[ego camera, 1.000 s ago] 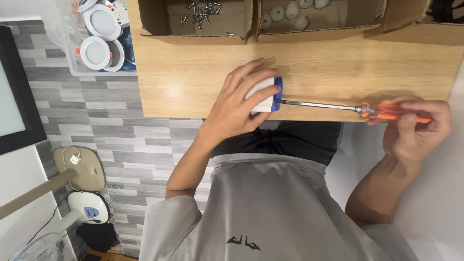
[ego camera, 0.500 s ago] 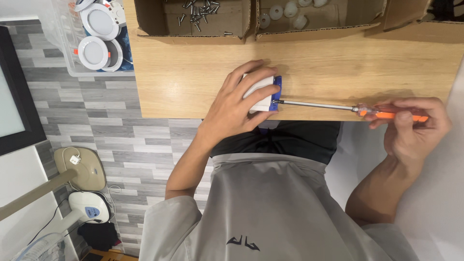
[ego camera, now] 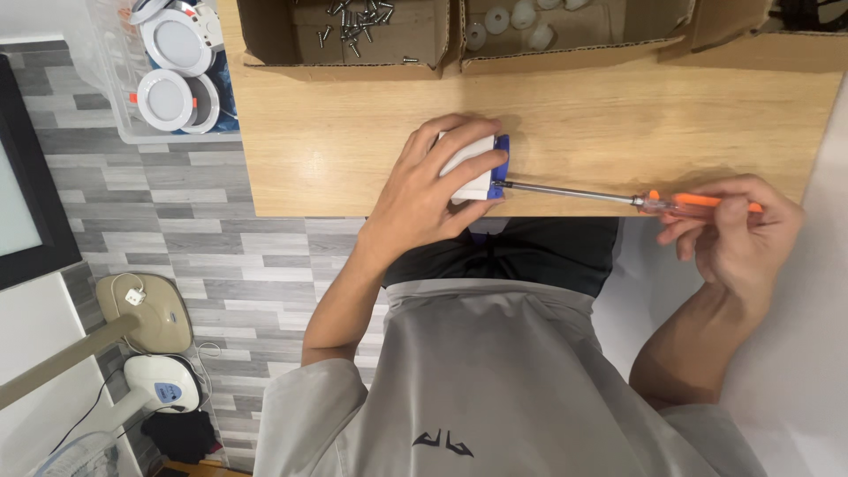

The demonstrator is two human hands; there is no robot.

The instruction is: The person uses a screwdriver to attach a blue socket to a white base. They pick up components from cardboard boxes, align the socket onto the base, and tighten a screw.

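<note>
Wooden tabletop [ego camera: 336, 132], light grain. Top edge: cardboard box [ego camera: 353, 35] w/ loose metal screws [ego camera: 358, 18]; next to it, 2nd cardboard box [ego camera: 574, 35] w/ small white round parts [ego camera: 521, 22]. Left of tabletop: clear plastic bin [ego camera: 115, 79] w/ round white light fittings [ego camera: 168, 97]. Grey plank floor [ego camera: 177, 230]. Beige fan base [ego camera: 146, 314] bottom left, fan guard [ego camera: 71, 455] in the corner.

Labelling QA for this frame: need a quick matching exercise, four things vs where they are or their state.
Things:
1. screwdriver
2. white and blue part
3. screws
4. round white lights

Places or states:
A. in the clear bin left of the table
B. loose in a cardboard box
C. held down on the table edge by the left hand
D. orange handle in the right hand, tip at the part

Pairs: 1-D, 2-C, 3-B, 4-A
</note>
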